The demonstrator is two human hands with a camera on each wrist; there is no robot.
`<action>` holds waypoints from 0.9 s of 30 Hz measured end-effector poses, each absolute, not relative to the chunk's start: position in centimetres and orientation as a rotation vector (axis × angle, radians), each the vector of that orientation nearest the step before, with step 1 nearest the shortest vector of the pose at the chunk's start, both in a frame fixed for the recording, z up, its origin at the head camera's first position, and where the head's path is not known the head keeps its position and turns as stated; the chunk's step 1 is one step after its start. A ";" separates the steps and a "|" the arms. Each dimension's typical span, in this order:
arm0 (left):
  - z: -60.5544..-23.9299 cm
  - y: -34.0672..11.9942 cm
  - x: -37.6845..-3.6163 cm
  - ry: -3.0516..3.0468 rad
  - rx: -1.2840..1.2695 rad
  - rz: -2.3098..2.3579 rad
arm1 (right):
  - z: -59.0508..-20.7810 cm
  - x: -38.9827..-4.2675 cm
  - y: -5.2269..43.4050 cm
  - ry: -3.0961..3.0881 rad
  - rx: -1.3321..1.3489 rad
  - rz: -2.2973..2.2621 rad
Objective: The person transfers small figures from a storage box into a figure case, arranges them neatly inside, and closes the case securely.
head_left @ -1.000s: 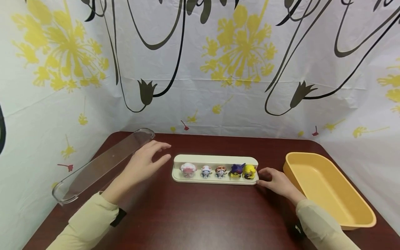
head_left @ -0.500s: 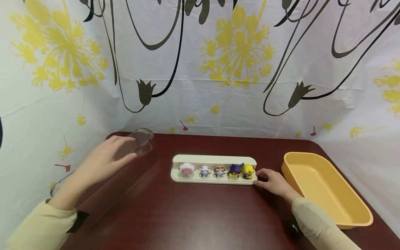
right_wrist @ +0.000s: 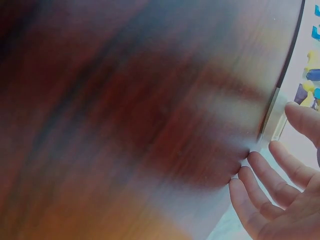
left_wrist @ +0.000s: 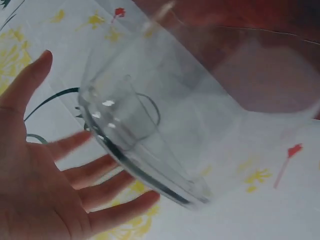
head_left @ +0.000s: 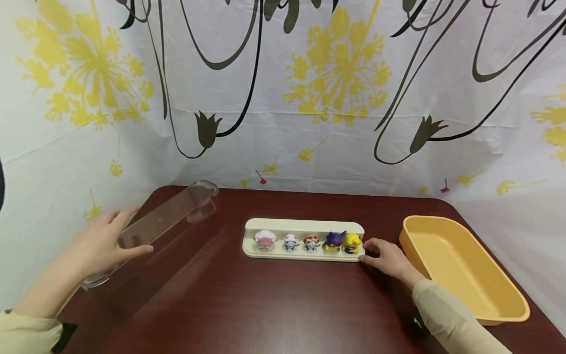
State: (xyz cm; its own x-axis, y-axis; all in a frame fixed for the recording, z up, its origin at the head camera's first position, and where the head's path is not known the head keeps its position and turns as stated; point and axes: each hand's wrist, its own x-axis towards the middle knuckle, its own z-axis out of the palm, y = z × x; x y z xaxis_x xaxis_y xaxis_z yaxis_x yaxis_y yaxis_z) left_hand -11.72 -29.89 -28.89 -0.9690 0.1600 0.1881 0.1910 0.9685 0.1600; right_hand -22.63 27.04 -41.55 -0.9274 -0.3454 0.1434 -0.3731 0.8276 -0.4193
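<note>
In the head view, a cream display tray [head_left: 305, 226] lies mid-table with several small figurines [head_left: 311, 243] in a row on it. At its right end, the thumb and forefinger of my right hand [head_left: 389, 259] hold the corner; the right wrist view catches this hand [right_wrist: 280, 195] beside the tray edge [right_wrist: 276, 117]. On the left, a long clear plastic cover [head_left: 174, 214] stands on the table. My left hand [head_left: 99, 246] reaches to the cover's near end, thumb spread and fingers extended. In the left wrist view, its fingertips lie at or behind the cover's edge [left_wrist: 135, 167]; contact cannot be told.
A yellow plastic bin [head_left: 460, 265] stands on the right, close beside my right hand. The dark red-brown table [head_left: 274, 300] meets a patterned cloth wall [head_left: 274, 147] at the back, and cloth also hangs along both sides.
My left hand has moved left and toward me, from the cover's far half to its near end. My right hand has stayed at the tray's right end, and the tray has not moved.
</note>
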 end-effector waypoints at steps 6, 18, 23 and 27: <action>-30.1 -30.4 -11.0 -2.886 -0.381 -0.235 | -41.4 -22.5 27.1 -2.944 0.571 0.715; -31.8 -31.3 -11.2 -2.910 -0.386 -0.170 | -41.5 -22.5 27.0 -2.948 0.573 0.714; -31.9 -31.4 -11.4 -2.930 -0.378 -0.161 | -41.6 -22.5 27.1 -2.941 0.574 0.708; -32.0 -31.4 -11.5 -2.930 -0.385 -0.157 | -41.7 -22.6 27.2 -2.938 0.578 0.700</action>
State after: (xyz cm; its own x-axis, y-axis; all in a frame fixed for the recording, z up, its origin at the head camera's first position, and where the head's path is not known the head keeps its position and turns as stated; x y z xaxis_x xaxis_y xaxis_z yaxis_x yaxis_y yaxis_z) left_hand -11.48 -31.44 -31.97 -0.9499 0.2460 0.1927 0.2651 0.9608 0.0805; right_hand -22.59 27.15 -41.67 -0.9272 -0.3438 0.1488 -0.3740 0.8258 -0.4222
